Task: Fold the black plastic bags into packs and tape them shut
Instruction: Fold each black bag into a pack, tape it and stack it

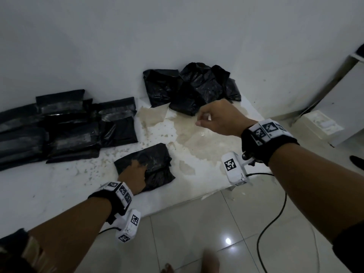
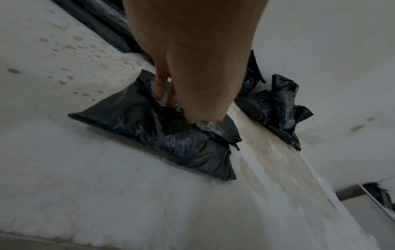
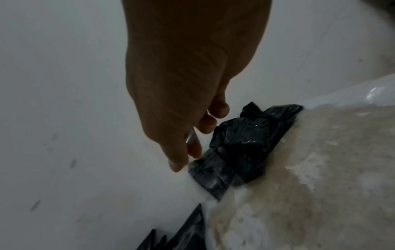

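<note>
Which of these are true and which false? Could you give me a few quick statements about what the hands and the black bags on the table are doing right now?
1. The left hand presses on a folded black bag near the front of the table. True.
2. The right hand lies flat on that same bag. False: it is raised in the air nearer the loose bags by the wall, fingers curled.
3. A stack of finished packs lies at the left of the table. True; tape glints on several.
4. The loose bags by the wall are neatly folded. False: they are crumpled in a heap.
5. The tabletop is spotless. False: brownish patches mark its middle and right side.
</note>
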Motion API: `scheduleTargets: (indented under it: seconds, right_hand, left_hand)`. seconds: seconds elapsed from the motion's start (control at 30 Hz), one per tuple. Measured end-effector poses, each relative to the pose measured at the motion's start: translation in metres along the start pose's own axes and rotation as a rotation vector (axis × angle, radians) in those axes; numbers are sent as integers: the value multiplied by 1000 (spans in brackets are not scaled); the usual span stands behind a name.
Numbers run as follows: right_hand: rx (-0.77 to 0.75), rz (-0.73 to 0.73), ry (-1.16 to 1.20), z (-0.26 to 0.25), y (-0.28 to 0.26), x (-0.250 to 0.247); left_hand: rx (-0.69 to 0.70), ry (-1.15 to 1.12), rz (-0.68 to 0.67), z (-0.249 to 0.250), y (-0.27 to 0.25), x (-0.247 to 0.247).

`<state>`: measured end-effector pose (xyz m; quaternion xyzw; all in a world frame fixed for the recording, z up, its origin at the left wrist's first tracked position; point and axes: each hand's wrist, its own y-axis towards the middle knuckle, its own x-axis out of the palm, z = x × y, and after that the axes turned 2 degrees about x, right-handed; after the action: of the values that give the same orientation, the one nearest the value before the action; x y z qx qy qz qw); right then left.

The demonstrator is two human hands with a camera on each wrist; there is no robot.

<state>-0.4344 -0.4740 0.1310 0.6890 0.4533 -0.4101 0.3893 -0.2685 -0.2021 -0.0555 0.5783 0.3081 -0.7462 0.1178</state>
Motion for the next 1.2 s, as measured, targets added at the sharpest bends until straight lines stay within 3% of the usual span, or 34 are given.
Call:
scheduleTargets:
  seconds: [0.1,0.27,0.53,0.67,0.73,0.8,0.9,0.97,1.03,1.2]
  right_hand:
    - [-35,27,36,-21,17,4]
    - [-88,9,79,-44,47,9]
    - [-191,5,131,-42,91,19]
    - [-234,-27,159,-33,106,24]
    - [-260,-32,185,-29,112,26]
    - [-290,-37,219,-27,116,28]
    - [-328,-52,273,-29,125,30]
    - [-340,-66,320,-34,131,32]
    - [-351,-82,379,-39,135,33]
    - [-350,-116,583,-54,141,35]
  left_hand:
    - [73,93,14,-4,-7,4]
    - [68,233,45,-3,-18,9]
    - [86,192,152,11,-10,1]
    - [127,195,48,21,0,2]
    - [135,162,96,21,2,4]
    - [112,-41,260,21,3,7]
    - [-86,-706,552,28,4,-9]
    - [-152,-1039,618,32,6,-33]
    - [-128,-1144,651,33,9,-56]
    - [-106,-1132,669,38,16,-92]
